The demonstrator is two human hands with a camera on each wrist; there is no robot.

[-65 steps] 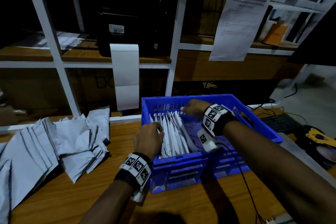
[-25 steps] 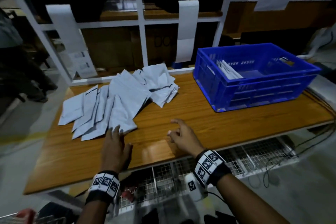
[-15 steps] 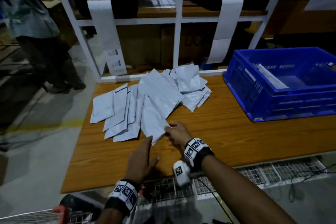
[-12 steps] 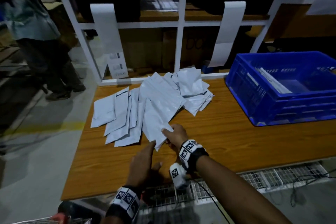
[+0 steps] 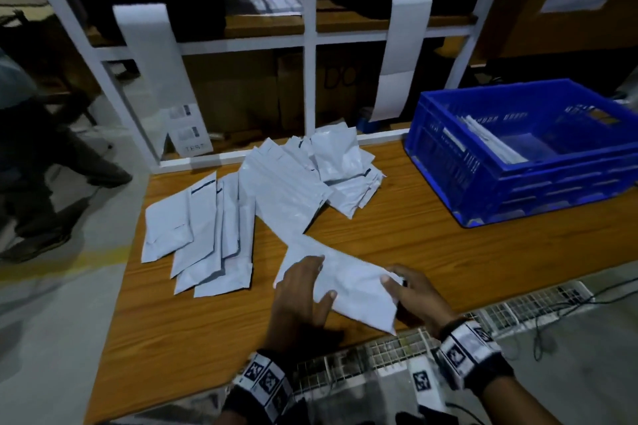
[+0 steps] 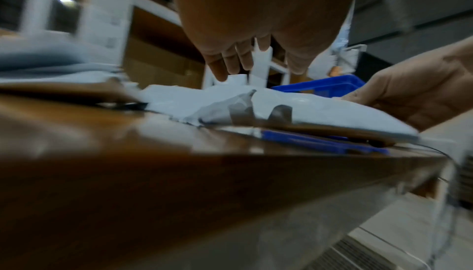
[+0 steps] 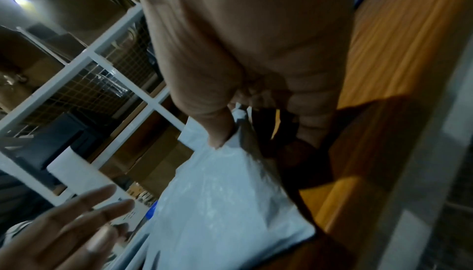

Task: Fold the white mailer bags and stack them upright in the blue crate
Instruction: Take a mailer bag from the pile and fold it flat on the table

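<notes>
This looks like a warehouse packing station: a wood-grain worktable (image 5: 397,228) stands against white metal racking (image 5: 309,38) whose shelves hold brown cardboard cartons (image 5: 238,93) and hanging white paper slips (image 5: 402,52). Loose white plastic mailer bags (image 5: 276,190) lie heaped at the table's far left, a blue slotted plastic crate (image 5: 518,183) sits at the right, and the floor (image 5: 41,321) is bare grey concrete

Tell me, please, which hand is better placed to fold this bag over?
Probably the right hand: it already pinches the bag at its end, while the left hand lies flat on it and can hold it down.
</notes>
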